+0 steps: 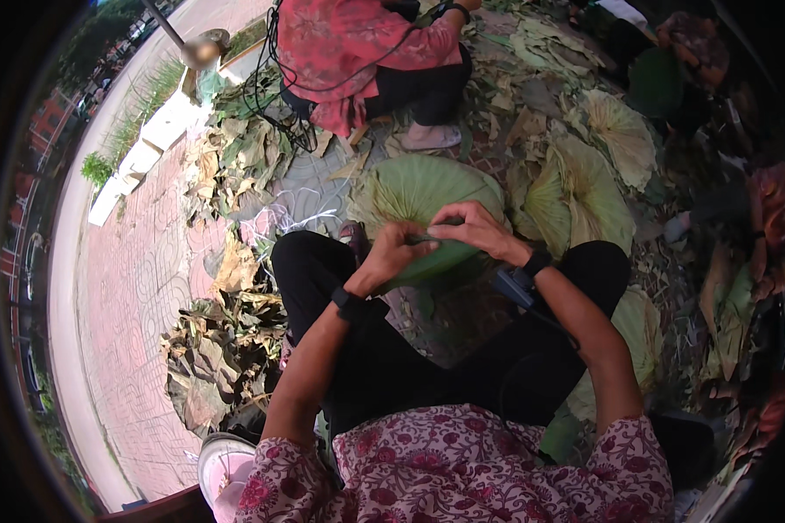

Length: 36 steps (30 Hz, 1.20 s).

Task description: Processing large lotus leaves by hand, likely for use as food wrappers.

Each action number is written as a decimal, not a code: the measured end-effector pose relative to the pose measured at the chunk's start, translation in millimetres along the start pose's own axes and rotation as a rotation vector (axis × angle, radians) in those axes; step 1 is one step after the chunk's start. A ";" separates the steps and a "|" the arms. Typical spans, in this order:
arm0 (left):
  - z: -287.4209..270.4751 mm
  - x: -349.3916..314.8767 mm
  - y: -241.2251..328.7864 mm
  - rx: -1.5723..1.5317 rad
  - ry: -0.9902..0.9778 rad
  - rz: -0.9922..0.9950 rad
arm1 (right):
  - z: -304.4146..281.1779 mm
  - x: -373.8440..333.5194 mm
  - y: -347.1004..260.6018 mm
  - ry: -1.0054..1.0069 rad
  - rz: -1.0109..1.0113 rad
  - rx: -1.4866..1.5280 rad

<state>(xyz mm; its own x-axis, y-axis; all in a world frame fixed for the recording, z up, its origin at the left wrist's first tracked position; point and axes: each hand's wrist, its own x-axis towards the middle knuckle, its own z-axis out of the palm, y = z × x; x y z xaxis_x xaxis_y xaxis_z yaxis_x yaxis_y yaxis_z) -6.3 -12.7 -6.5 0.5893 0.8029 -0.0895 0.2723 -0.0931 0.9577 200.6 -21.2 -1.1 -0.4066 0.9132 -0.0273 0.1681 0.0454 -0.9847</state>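
A large, round green lotus leaf is held in front of my knees, its pale veined face spreading away from me and a darker green part hanging below my fingers. My left hand pinches its near edge with the thumb and fingers pressed together. Close beside it, my right hand grips the same edge with bent fingers, and the fingertips of both hands almost meet. Whatever lies right between the fingertips is too small to make out.
Yellow-green dried leaves spread at the right. A heap of brown, crumpled leaves lies beside my left knee, near a pale round container. White strings lie on the paving. A person in a red patterned top crouches ahead.
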 end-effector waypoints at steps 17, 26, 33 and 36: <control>7.0 6.4 -8.0 -0.036 0.073 -0.082 | 5.6 5.2 13.3 0.101 -0.001 -0.137; 12.5 8.6 4.9 -0.060 0.074 -0.095 | 4.2 1.2 36.7 0.200 0.091 0.266; 16.0 13.6 -3.2 -0.103 0.100 -0.069 | 10.5 -7.1 42.0 0.467 -0.217 0.301; 18.2 11.4 -0.7 -0.188 0.146 -0.055 | -5.8 -8.6 44.9 0.448 -0.095 0.236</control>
<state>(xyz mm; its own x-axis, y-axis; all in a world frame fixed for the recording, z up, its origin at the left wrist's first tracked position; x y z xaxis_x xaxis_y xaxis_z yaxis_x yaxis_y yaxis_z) 14.1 -14.2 -13.1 0.4571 0.8819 -0.1158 0.1469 0.0536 0.9877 216.8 -24.7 -44.1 0.0228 0.9958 0.0892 -0.0791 0.0907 -0.9927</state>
